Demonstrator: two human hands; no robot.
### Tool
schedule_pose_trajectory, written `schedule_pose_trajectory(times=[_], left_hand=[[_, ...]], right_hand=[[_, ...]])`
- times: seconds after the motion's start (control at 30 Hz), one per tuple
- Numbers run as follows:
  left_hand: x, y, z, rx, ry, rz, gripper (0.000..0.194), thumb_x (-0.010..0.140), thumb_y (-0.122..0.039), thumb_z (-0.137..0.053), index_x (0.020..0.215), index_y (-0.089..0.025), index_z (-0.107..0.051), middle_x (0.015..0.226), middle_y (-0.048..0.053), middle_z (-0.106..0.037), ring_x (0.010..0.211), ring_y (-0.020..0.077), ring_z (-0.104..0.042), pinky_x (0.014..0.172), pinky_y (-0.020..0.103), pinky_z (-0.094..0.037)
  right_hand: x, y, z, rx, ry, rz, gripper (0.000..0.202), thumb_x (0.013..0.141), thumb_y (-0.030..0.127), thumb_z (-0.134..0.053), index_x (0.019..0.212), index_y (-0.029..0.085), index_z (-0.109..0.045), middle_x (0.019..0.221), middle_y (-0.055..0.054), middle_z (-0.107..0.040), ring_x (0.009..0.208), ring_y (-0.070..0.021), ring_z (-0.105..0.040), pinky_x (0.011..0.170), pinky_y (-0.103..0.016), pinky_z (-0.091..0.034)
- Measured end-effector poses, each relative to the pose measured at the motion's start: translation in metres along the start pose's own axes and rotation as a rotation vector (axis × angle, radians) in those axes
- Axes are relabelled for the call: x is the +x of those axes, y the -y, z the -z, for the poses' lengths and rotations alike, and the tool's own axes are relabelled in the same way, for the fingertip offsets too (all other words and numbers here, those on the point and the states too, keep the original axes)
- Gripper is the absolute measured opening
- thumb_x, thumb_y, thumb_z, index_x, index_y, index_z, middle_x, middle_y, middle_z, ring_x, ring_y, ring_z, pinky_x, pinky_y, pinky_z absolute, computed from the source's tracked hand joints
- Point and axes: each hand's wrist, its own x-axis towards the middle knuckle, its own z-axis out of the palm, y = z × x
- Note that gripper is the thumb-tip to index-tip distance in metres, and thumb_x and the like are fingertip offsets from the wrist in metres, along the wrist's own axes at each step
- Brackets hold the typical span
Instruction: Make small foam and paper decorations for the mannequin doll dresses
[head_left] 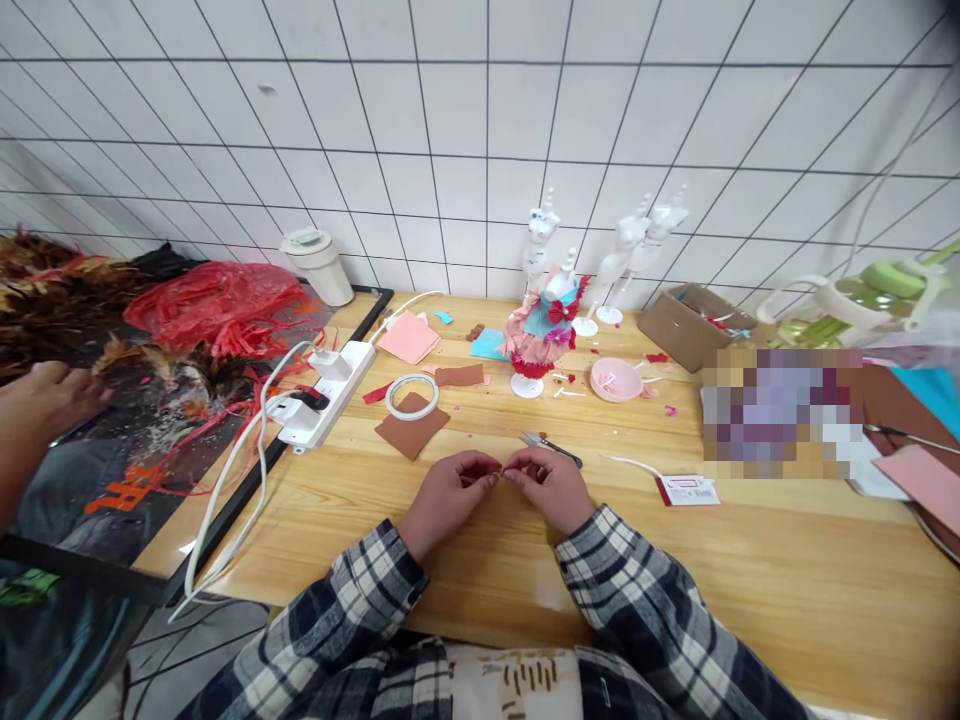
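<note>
**We pinch a tiny brown piece nearer to us than the dressed figure**

Our left hand and right hand meet fingertip to fingertip above the wooden surface, closed on that piece—too small for us to make out clearly. A dark-handled tool lies between our right hand and the dressed figure. Right of the figure we see a pink bowl; left of it, a white tape ring overlaps a brown square. Bare white mannequins stand behind the figure and to its right.
</note>
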Motion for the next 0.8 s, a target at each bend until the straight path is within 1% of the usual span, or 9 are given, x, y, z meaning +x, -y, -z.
schedule_pose_trajectory(times=[0.1, 0.2, 0.27, 0.33, 0.4, 0.5, 0.57, 0.7, 0.8], left_hand=[[0.003, -0.001, 0.004, -0.021, -0.084, 0.071, 0.045, 0.074, -0.040, -0.064, 0.112, -0.015, -0.064, 0.079, 0.004, -0.068, 0.074, 0.0177, -0.061, 0.063, 0.027, -0.046], [0.003, -0.005, 0.007, -0.179, 0.058, 0.285, 0.051, 0.080, -0.059, -0.050, 0.093, -0.014, -0.069, 0.074, 0.007, -0.069, 0.070, 0.0190, -0.063, 0.044, 0.022, -0.032], [0.001, -0.008, 0.007, -0.299, 0.157, 0.395, 0.057, 0.080, -0.065, -0.045, 0.084, -0.014, -0.068, 0.074, 0.010, -0.070, 0.070, 0.0198, -0.065, 0.040, 0.021, -0.024], [0.000, -0.011, 0.007, -0.352, 0.163, 0.406, 0.049, 0.077, -0.060, -0.056, 0.083, -0.014, -0.068, 0.075, 0.009, -0.071, 0.072, 0.0191, -0.065, 0.044, 0.020, -0.028], [0.000, -0.012, 0.007, -0.336, 0.118, 0.358, 0.037, 0.071, -0.050, -0.068, 0.082, -0.014, -0.068, 0.076, 0.007, -0.071, 0.074, 0.0181, -0.065, 0.052, 0.021, -0.038], [0.003, -0.012, 0.007, -0.279, 0.040, 0.263, 0.031, 0.067, -0.044, -0.072, 0.079, -0.015, -0.068, 0.076, 0.005, -0.070, 0.074, 0.0177, -0.063, 0.062, 0.025, -0.044], [0.005, -0.012, 0.006, -0.224, -0.002, 0.185, 0.030, 0.067, -0.043, -0.071, 0.077, -0.015, -0.068, 0.076, 0.005, -0.070, 0.072, 0.0174, -0.062, 0.064, 0.026, -0.045], [0.005, -0.013, 0.003, -0.106, -0.045, 0.058, 0.026, 0.071, -0.040, -0.068, 0.076, -0.015, -0.070, 0.077, 0.006, -0.071, 0.074, 0.0186, -0.063, 0.071, 0.029, -0.047], [0.003, -0.012, 0.001, -0.012, -0.061, 0.014, 0.024, 0.074, -0.038, -0.065, 0.079, -0.015, -0.071, 0.082, 0.007, -0.073, 0.078, 0.0203, -0.065, 0.074, 0.030, -0.049]], right_hand=[[-0.001, 0.002, 0.004, -0.137, -0.129, 0.193, 0.012, 0.083, 0.028, -0.061, 0.081, 0.021, -0.072, 0.076, -0.002, -0.066, 0.058, -0.0115, -0.052, 0.059, -0.025, -0.045], [-0.004, 0.004, 0.008, -0.330, -0.238, 0.390, 0.016, 0.087, 0.027, -0.058, 0.084, 0.024, -0.074, 0.079, -0.004, -0.065, 0.072, -0.0140, -0.058, 0.068, -0.025, -0.046], [-0.007, 0.005, 0.009, -0.444, -0.257, 0.482, 0.017, 0.088, 0.026, -0.058, 0.085, 0.026, -0.074, 0.077, -0.004, -0.065, 0.071, -0.0136, -0.058, 0.066, -0.025, -0.045], [-0.009, 0.007, 0.009, -0.509, -0.232, 0.535, 0.019, 0.088, 0.023, -0.056, 0.088, 0.029, -0.074, 0.078, -0.003, -0.066, 0.069, -0.0129, -0.057, 0.066, -0.025, -0.044], [-0.010, 0.008, 0.009, -0.486, -0.188, 0.537, 0.021, 0.089, 0.020, -0.054, 0.091, 0.030, -0.073, 0.081, -0.003, -0.067, 0.074, -0.0135, -0.059, 0.069, -0.025, -0.045], [-0.009, 0.011, 0.007, -0.260, -0.164, 0.392, 0.025, 0.087, 0.022, -0.054, 0.107, 0.025, -0.068, 0.095, -0.006, -0.067, 0.077, -0.0148, -0.060, 0.071, -0.027, -0.049], [-0.006, 0.011, 0.005, -0.025, -0.148, 0.190, 0.031, 0.085, 0.028, -0.055, 0.114, 0.021, -0.063, 0.099, -0.008, -0.066, 0.067, -0.0131, -0.058, 0.061, -0.027, -0.050], [-0.002, 0.007, -0.004, 0.433, 0.036, -0.254, 0.035, 0.079, 0.046, -0.059, 0.098, 0.017, -0.065, 0.065, -0.001, -0.060, 0.042, -0.0089, -0.044, 0.035, -0.021, -0.036], [-0.001, 0.004, -0.011, 0.587, 0.063, -0.392, 0.034, 0.070, 0.046, -0.068, 0.086, 0.017, -0.064, 0.055, 0.003, -0.054, 0.039, -0.0084, -0.042, 0.031, -0.019, -0.030]])
